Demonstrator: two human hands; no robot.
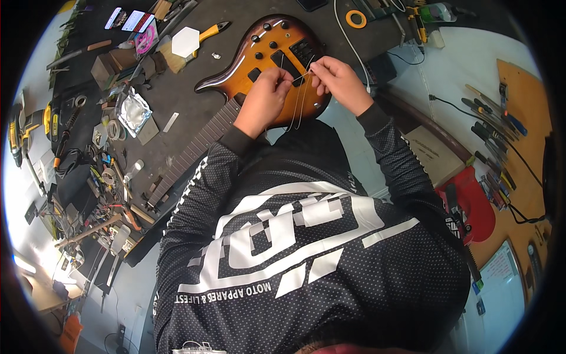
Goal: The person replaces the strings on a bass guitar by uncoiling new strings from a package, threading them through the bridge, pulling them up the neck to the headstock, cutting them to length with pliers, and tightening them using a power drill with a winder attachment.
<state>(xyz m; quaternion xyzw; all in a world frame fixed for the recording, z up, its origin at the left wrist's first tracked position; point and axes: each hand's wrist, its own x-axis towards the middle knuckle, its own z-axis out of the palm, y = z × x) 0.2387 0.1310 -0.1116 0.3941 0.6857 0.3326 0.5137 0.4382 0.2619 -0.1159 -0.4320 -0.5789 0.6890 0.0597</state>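
Note:
A sunburst electric guitar [244, 56] lies on the dark workbench, its fretted neck [197, 138] running toward the lower left. Several black knobs, dark pickups and a dark bridge [302, 52] show on its glossy body. Over the pickups, my left hand [265, 100] pinches a thin guitar string [300, 106]. My right hand [339, 82], close by near the bridge, has thumb and fingers closed on the same string. A short stretch spans the gap between the hands, and a loop hangs down over the body's near edge. The string's ends are hard to make out.
A wide brush [209, 32] and a white hexagonal piece [186, 42] lie left of the guitar. Tools clutter the bench's left side. Yellow tape [356, 19] and a white cable [348, 44] are at the back right. A red cap [474, 206] sits farther right, near several hand tools.

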